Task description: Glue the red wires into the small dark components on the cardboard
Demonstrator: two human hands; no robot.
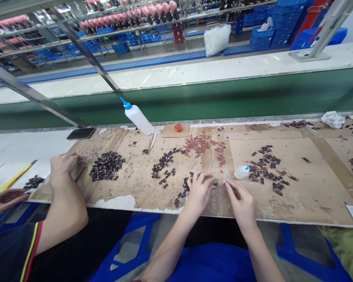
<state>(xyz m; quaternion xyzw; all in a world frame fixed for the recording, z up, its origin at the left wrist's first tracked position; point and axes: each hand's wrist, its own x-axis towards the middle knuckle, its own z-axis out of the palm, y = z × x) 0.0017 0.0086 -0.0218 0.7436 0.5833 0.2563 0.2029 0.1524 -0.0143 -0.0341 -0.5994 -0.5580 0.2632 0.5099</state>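
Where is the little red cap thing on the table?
In the head view, the small red cap sits on a piece of cardboard at the far edge of the worktable, just right of the tilted squeeze bottle and behind the scattered red parts.

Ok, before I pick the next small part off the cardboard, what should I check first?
1. Left hand and right hand both over the brown cardboard work mat: ok.
2. What the fingertips pinch: cannot tell, too small.
3. Pile of small red-and-dark parts lies close beside the right hand: ok.
4. Small clear squeeze bottle lies on its side beside that pile: not ok.
5. Co-worker's hand stays apart, by the dark heap: ok.
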